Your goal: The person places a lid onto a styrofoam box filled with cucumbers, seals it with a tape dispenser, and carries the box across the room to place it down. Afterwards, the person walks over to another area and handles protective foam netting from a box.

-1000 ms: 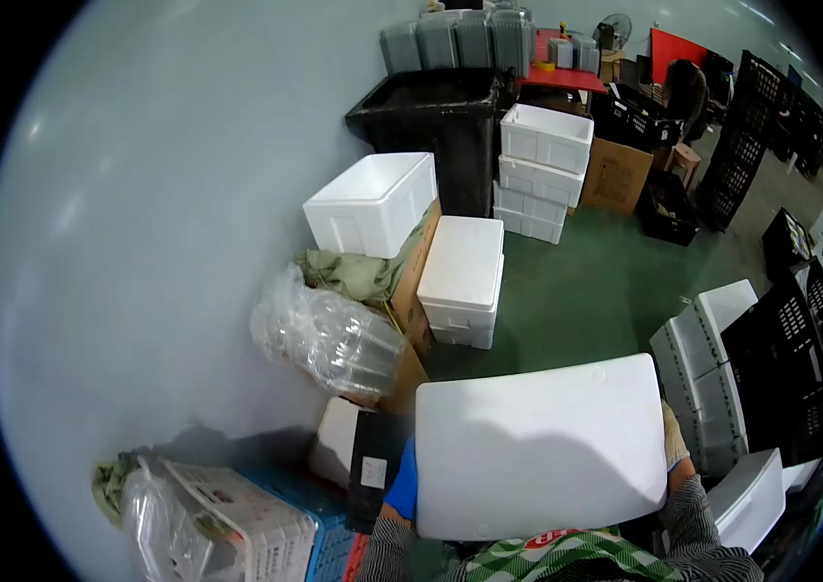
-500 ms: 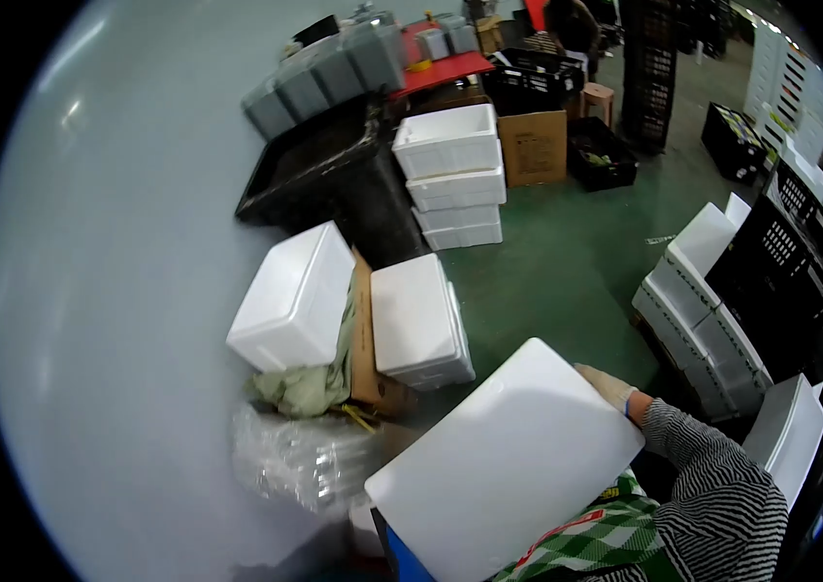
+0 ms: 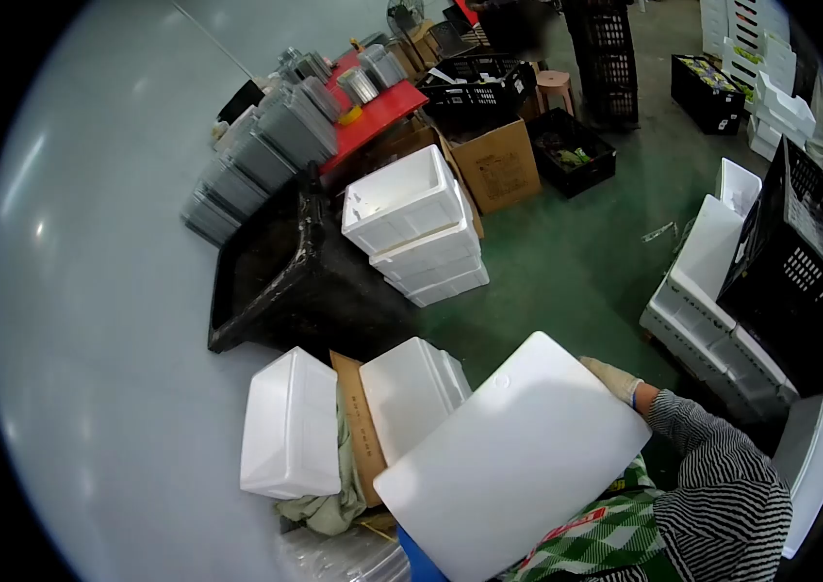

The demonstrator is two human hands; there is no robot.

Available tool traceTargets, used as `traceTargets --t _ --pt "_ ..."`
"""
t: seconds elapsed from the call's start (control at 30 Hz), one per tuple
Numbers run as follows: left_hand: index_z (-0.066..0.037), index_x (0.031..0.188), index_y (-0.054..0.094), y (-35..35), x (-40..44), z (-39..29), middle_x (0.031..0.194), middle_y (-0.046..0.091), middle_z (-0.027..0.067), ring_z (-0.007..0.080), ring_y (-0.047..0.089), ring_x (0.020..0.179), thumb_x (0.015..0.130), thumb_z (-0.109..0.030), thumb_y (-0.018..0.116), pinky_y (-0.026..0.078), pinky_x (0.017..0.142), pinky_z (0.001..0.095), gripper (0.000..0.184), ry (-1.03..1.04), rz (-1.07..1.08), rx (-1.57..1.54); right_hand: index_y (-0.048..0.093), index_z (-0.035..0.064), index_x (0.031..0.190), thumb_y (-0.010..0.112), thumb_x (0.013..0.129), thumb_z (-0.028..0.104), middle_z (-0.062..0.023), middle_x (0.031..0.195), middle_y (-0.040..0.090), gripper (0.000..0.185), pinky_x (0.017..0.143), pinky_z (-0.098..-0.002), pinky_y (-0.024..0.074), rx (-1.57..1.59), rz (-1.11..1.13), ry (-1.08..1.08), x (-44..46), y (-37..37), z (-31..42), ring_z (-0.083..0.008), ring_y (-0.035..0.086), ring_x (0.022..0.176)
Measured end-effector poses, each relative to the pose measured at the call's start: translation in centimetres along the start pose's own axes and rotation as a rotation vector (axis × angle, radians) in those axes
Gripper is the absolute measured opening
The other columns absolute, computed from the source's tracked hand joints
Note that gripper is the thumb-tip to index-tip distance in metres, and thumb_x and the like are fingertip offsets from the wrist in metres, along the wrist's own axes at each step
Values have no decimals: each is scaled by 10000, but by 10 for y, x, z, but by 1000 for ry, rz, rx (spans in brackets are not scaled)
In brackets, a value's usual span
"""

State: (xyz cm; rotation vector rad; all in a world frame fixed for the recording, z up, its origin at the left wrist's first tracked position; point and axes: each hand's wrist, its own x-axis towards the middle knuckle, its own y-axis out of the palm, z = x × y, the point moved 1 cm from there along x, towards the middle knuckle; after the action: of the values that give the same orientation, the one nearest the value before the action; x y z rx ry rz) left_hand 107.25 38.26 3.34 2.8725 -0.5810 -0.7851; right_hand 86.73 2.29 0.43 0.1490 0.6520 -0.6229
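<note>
A white foam box with a flat top (image 3: pixel 518 456) is held tilted in front of my body. My right hand (image 3: pixel 612 379), in a pale glove, grips its upper right edge, the fingers partly behind it. At the lower left edge a bit of blue (image 3: pixel 417 561) shows where my left hand is; its fingers are hidden under the box. Just beyond the held box stands a closed white foam box (image 3: pixel 410 398), beside a cardboard flap (image 3: pixel 357 427) and an open-topped white box (image 3: pixel 290 424) lying on green cloth (image 3: pixel 329 506).
A big black bin (image 3: pixel 334 291) stands by the wall, next to stacked white boxes (image 3: pixel 421 228). Black crates (image 3: pixel 800 262) and white boxes (image 3: pixel 712 349) line the right. Further back are a red table (image 3: pixel 373 118), a cardboard box (image 3: pixel 496 165) and a pink stool (image 3: pixel 554 82).
The view has turned and moved forward, so the bin and stacked boxes appear larger and further left. The held box has gone from level to tilted, still in my grasp.
</note>
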Motion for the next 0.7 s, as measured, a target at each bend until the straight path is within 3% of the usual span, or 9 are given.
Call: traceTargets --t 0.13,0.3,0.37,0.47,0.57,0.6,0.63,0.7 --pt "5 1316 447 56 73 -15 1183 575 162 267 615 970 1018 -286 395 556 776 339 420 -86 135 -119 534 24 1283 325 1010 466 -109 1105 647 560 852 -278 482 281 -144 -21 19 -39 -7 -148 621 925" --pt "23 1321 440 128 172 -31 1183 569 155 241 598 1019 1023 -296 382 546 805 324 440 -162 394 86 523 20 1293 386 1008 426 -112 1173 620 514 878 -281 478 641 -278 -69 39 -81 -7 -167 594 1008" --pt "22 1314 450 162 212 -39 1177 572 146 224 594 1026 1026 -293 377 542 813 314 433 -226 473 137 529 17 1282 410 1005 414 -113 1176 619 499 882 -293 480 949 -343 -33 61 -96 -24 -179 593 1017" --pt "4 1293 483 213 291 -49 1147 586 125 199 593 1009 1027 -291 380 535 815 301 410 -314 613 133 521 22 1291 436 1000 400 -115 1212 599 484 911 -306 475 1122 -401 -191 93 -118 -37 -196 575 1053" --pt "-19 1269 518 255 353 -47 1116 601 101 185 593 989 1022 -306 396 526 820 292 398 -327 741 140 506 22 1306 438 997 407 -105 1211 597 498 897 -302 486 936 -563 -275 102 -137 -31 -187 577 1055" --pt "-25 1266 524 272 392 -33 1115 603 94 182 591 992 1020 -314 400 523 825 291 399 -280 791 167 491 21 1320 426 998 424 -97 1202 600 520 860 -289 504 738 -723 -282 110 -143 -29 -170 584 1046" --pt "-31 1262 529 289 417 -25 1114 605 88 180 588 995 1018 -322 405 519 829 290 400 -239 837 198 489 22 1322 424 998 426 -95 1198 601 522 845 -286 510 778 -718 -293 117 -155 -18 -166 590 1036" --pt "-32 1279 521 317 444 -28 1135 604 80 175 584 1013 1012 -326 416 510 850 284 410 -385 845 152 486 23 1326 420 998 430 -91 1191 602 526 814 -279 521 885 -713 -287 123 -165 -11 -158 600 1017"
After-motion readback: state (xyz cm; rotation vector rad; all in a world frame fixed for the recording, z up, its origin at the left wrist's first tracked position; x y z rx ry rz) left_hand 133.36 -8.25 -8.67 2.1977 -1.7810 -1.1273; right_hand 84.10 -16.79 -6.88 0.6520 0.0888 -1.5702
